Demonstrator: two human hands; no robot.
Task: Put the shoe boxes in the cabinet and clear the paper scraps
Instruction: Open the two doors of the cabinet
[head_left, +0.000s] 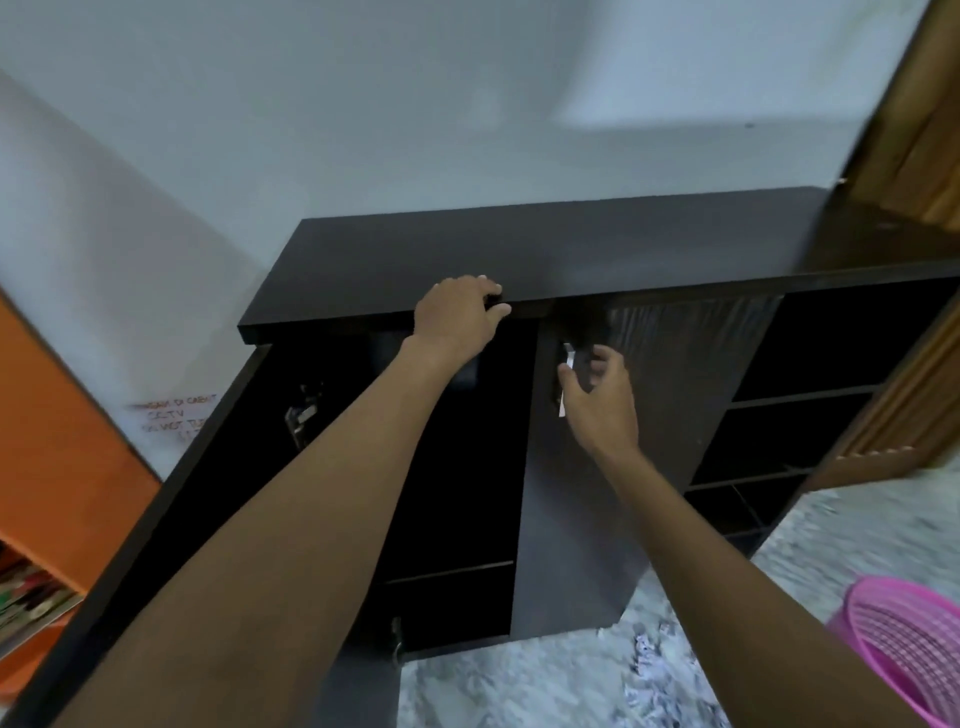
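Your left hand (460, 312) rests on the front edge of the cabinet (571, 254), fingers curled over the lip of its top; it looks like a brace to steady you while the other hand works the door. Your right hand (597, 395) is half open at the silver handle (565, 379) of the right door (649, 395), fingertips beside it, thumb near the metal, not yet wrapped around it. The left door (156, 499) stands swung wide, its metal hinge (300, 415) showing, so that compartment is already open for loading.

The cabinet is dark laminate board, flat and square-edged, with a faint wood grain on the right door. No shoe boxes are in view. The crumpled white paper scraps (649, 660) lie on the mottled grey floor (857, 525) below the right door, near a pink woven plastic basket (909, 649) that would likely take them.
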